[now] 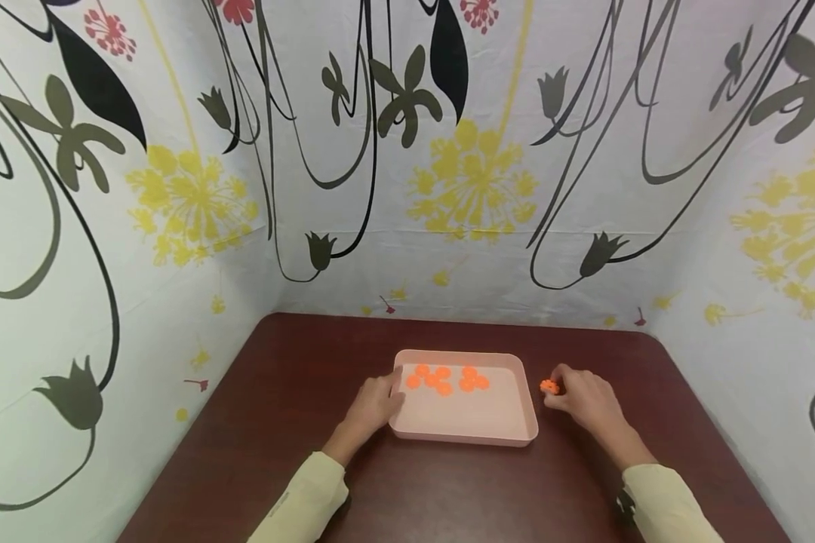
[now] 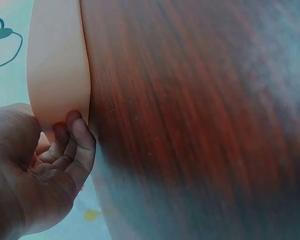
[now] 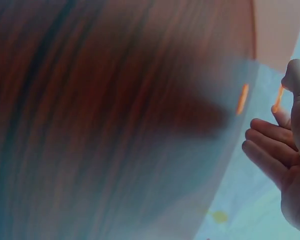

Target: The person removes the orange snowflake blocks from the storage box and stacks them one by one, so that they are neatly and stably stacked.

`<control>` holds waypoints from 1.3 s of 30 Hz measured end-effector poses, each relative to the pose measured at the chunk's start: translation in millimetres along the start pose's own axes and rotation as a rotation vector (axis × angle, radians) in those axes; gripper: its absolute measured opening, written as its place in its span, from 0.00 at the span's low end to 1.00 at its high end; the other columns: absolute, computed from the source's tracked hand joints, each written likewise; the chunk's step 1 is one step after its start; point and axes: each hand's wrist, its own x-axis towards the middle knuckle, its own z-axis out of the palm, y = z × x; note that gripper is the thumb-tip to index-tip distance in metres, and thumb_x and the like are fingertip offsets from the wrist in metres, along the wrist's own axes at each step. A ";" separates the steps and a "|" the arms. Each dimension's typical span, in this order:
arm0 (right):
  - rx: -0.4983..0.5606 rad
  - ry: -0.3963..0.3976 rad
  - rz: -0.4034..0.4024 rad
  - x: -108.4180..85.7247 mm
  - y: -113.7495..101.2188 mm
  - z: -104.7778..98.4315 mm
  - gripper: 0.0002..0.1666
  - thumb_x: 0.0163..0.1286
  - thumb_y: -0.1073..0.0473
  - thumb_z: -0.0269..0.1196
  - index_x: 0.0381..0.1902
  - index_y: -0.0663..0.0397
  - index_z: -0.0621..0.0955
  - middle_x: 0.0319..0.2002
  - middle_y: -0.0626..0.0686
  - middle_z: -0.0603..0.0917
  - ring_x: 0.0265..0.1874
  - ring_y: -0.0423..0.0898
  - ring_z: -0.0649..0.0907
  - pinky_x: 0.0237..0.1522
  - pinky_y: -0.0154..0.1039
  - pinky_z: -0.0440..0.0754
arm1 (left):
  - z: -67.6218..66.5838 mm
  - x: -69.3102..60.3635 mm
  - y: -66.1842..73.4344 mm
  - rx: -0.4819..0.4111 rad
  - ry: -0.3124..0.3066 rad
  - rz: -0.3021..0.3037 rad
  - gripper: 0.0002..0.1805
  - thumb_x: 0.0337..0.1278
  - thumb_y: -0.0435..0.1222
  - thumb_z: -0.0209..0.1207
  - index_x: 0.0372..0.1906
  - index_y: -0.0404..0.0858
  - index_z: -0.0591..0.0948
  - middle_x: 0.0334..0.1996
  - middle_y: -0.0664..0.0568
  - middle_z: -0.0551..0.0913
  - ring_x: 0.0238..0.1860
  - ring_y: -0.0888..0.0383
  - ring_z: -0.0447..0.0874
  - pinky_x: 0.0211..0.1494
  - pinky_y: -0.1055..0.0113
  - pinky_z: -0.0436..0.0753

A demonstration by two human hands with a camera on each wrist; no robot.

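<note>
A pink tray [image 1: 462, 418] lies on the table, several flat orange pieces [image 1: 444, 388] inside it toward the back. The left hand [image 1: 373, 403] grips the tray's left rim; in the left wrist view the left hand [image 2: 50, 165] has its thumb and curled fingertips at the tray wall [image 2: 60, 60]. Right of the tray, the right hand [image 1: 587, 400] pinches an orange piece [image 1: 549, 386]. In the right wrist view the right hand [image 3: 290, 145] holds an orange piece [image 3: 279, 97] between thumb and index finger, and another orange piece [image 3: 243, 99] shows near it, apart from the fingers.
The dark red-brown table [image 1: 448, 498] has its back edge against a patterned cloth [image 1: 394, 211] that hangs behind and on both sides. Part of the tray [image 3: 280, 30] shows at the upper right of the right wrist view.
</note>
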 end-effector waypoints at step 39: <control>-0.003 -0.113 0.107 13.0 -21.3 -2.2 0.25 0.69 0.50 0.70 0.54 0.63 0.80 0.40 0.61 0.86 0.34 0.55 0.84 0.33 0.56 0.82 | 1.5 -4.3 5.4 0.026 0.041 -0.017 0.31 0.75 0.39 0.61 0.77 0.38 0.72 0.43 0.40 0.90 0.40 0.57 0.81 0.46 0.61 0.81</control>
